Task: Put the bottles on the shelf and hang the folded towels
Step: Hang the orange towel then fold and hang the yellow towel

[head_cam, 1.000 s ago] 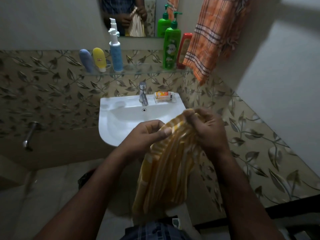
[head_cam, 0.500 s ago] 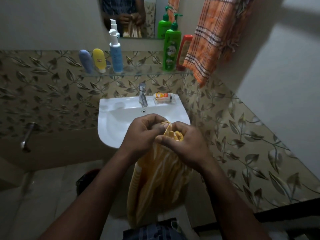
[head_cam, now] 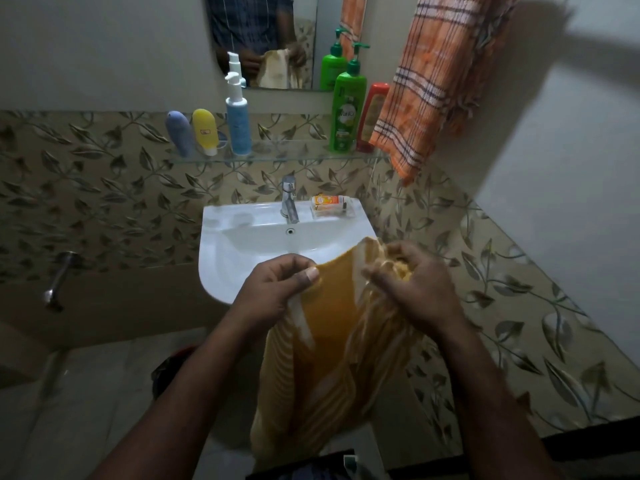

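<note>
The left hand (head_cam: pixel 277 289) is pinching the yellow towel (head_cam: pixel 332 341) by its top edge; the right hand (head_cam: pixel 412 285) is clutching bunched folds; the towel is hanging near the sink (head_cam: pixel 242 237).

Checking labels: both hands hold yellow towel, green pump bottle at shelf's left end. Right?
No. Head view: the green pump bottle stands at the right end of the shelf. The left hand and right hand do hold the yellow towel.

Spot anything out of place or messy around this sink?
Only small things: an orange-and-white carton lies flat on the white sink's rim, not the glass shelf, and the yellow striped towel is bunched in the right hand, not neatly folded. Nothing spilled.
</note>
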The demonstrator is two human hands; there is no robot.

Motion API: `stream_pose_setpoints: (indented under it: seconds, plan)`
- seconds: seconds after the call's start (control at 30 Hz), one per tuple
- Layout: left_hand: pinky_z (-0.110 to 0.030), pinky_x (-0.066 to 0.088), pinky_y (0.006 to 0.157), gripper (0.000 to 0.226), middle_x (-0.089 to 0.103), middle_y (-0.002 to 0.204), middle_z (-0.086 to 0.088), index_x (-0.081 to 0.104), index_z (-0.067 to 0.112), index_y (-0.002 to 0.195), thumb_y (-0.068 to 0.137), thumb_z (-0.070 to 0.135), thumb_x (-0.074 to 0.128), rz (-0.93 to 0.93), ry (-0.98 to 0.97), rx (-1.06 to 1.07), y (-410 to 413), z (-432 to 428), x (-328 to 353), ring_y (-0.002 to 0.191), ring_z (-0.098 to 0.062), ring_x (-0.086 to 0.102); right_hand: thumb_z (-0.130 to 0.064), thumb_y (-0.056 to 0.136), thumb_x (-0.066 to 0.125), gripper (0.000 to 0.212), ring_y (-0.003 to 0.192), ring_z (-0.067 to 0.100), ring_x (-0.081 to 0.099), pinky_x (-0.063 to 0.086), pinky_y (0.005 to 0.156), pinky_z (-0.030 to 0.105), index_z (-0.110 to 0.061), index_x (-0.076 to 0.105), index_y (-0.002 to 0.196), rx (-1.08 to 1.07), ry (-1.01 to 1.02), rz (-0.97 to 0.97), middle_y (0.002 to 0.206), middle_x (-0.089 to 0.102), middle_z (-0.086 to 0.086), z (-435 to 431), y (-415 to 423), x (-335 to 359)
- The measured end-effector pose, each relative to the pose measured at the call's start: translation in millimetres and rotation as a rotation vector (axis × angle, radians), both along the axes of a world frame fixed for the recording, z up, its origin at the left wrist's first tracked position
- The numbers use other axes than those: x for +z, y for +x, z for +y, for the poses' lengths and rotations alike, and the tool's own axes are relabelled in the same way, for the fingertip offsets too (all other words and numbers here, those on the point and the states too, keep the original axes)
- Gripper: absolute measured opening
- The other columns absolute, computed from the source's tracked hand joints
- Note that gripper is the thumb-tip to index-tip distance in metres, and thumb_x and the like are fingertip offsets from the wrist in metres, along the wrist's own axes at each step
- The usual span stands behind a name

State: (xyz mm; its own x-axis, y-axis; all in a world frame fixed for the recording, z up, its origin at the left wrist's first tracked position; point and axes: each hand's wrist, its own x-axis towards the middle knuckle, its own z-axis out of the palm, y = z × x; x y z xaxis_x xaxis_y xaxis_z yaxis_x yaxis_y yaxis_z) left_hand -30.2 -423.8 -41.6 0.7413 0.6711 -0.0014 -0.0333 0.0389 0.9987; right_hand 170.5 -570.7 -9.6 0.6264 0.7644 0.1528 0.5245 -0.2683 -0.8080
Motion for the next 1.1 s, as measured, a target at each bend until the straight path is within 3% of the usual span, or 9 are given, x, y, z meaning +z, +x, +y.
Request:
stream_pose_setpoints:
  seconds: [0.1,0.23,0.3,0.5,0.63,0.7,0.9,1.0,1.1]
  plan:
    - [-0.048,0.059,0.088,0.009,0.078,0.098,-0.008,0.079,0.021,0.095,0.094,0.029,0.075,0.030,0.109,-0.077,4.1,-2.4,4.7,0.094,-0.026,0.074,-0.078,0.065,0.075,0.072,0.095,0.004,0.068,0.059,0.078,0.032,-0.046,0.060,0.128,0.249,-0.187,-0.106,0.106,0.072,-0.013,10.4,-25.7,-13.4]
    - [-0.051,0.059,0.089,0.015,0.077,0.096,-0.015,0.078,0.013,0.096,0.092,0.027,0.075,-0.001,0.149,-0.145,11.1,-10.1,13.7,0.093,-0.033,0.075,-0.051,0.083,0.072,0.025,0.070,0.011,0.063,0.052,0.063,0.044,-0.028,0.063,0.088,0.303,-0.074,-0.220,0.076,0.068,-0.008,21.5,-44.9,-22.6]
    - [-0.046,0.055,0.085,0.022,0.073,0.096,-0.020,0.076,0.015,0.097,0.089,0.036,0.077,-0.033,0.115,-0.116,9.6,-8.0,13.2,0.090,-0.028,0.071,-0.052,0.087,0.071,0.030,0.063,0.010,0.059,0.048,0.057,0.042,-0.027,0.060,0.077,0.286,-0.004,-0.184,0.067,0.062,-0.007,18.7,-38.3,-17.2]
    - [-0.049,0.055,0.091,0.032,0.075,0.100,-0.019,0.074,0.011,0.101,0.088,0.040,0.077,0.084,0.069,-0.281,-5.2,-8.3,-9.4,0.096,-0.035,0.073,-0.041,0.089,0.073,0.035,0.075,0.018,0.061,0.049,0.071,0.035,-0.006,0.074,0.087,0.181,0.297,0.332,0.083,0.070,0.015,1.2,-14.3,2.2]
    - [-0.031,0.054,0.081,0.019,0.069,0.089,-0.010,0.073,0.017,0.092,0.092,0.035,0.069,0.010,0.032,-0.107,-1.2,-9.1,-9.5,0.088,-0.017,0.068,-0.045,0.088,0.073,0.042,0.093,0.014,0.067,0.052,0.083,0.029,-0.003,0.077,0.087,0.214,0.301,0.184,0.101,0.070,0.012,-1.7,-7.3,2.0]
    - [-0.022,0.052,0.072,0.012,0.068,0.083,0.004,0.073,0.028,0.084,0.092,0.030,0.064,-0.029,0.037,-0.031,1.8,-6.5,2.5,0.080,-0.010,0.065,-0.053,0.086,0.070,0.047,0.081,0.014,0.068,0.052,0.072,0.031,-0.007,0.076,0.085,0.269,0.212,0.203,0.090,0.073,0.011,-3.3,-13.6,3.9]
    - [-0.042,0.056,0.071,0.006,0.075,0.085,-0.008,0.077,0.023,0.085,0.087,0.028,0.074,-0.030,0.275,-0.085,9.2,-7.0,18.3,0.078,-0.027,0.070,-0.069,0.068,0.077,0.051,0.063,0.015,0.061,0.052,0.058,0.034,-0.024,0.060,0.085,0.216,0.068,0.188,0.072,0.068,0.000,10.3,-58.6,-2.7]
    - [-0.037,0.058,0.074,0.004,0.074,0.088,-0.010,0.076,0.023,0.084,0.082,0.023,0.079,-0.108,0.062,-0.025,7.8,-6.6,16.5,0.081,-0.023,0.070,-0.062,0.072,0.081,0.045,0.071,0.025,0.064,0.058,0.065,0.050,-0.022,0.060,0.077,0.190,0.101,0.155,0.075,0.067,0.001,12.7,-47.2,-4.3]
    - [-0.036,0.057,0.077,0.006,0.074,0.088,-0.010,0.076,0.021,0.083,0.081,0.024,0.081,-0.062,-0.029,-0.092,4.7,-4.4,12.2,0.083,-0.023,0.069,-0.042,0.083,0.082,0.033,0.068,0.017,0.058,0.052,0.063,0.045,-0.018,0.061,0.078,0.194,0.182,0.153,0.073,0.063,0.001,8.5,-34.0,0.8]
